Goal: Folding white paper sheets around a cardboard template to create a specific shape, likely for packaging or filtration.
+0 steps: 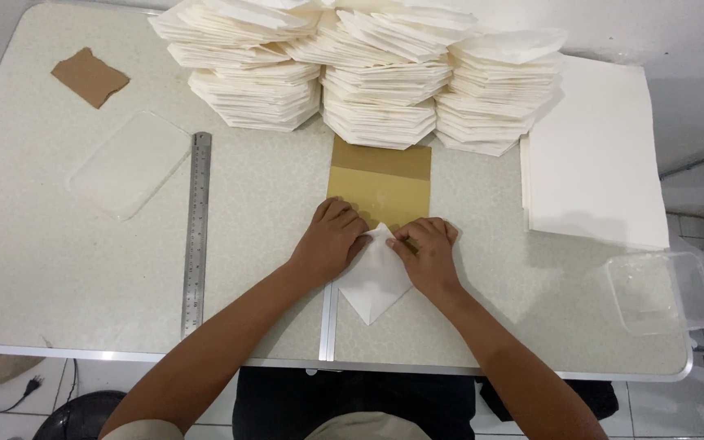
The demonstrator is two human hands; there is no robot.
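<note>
Head view, item 1: white folded paper (pixel 375 281), diamond-shaped, long axis 12–6 o'clock, lower tip toward the counter (pixel 59 261) edge.
Left hand (pixel 329 242) at 10 o'clock of it, fingers flat, pressing the upper left flap.
Right hand (pixel 428 253) at 2 o'clock, fingers pinched narrow on the top fold (both equally near).
Gold sheet (pixel 380 183) lies at 12, partly under.

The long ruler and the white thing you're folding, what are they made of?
The ruler looks like metal: grey and a bit shiny. The white sheet under both hands looks like thin matte paper, since it holds sharp creases.
</note>
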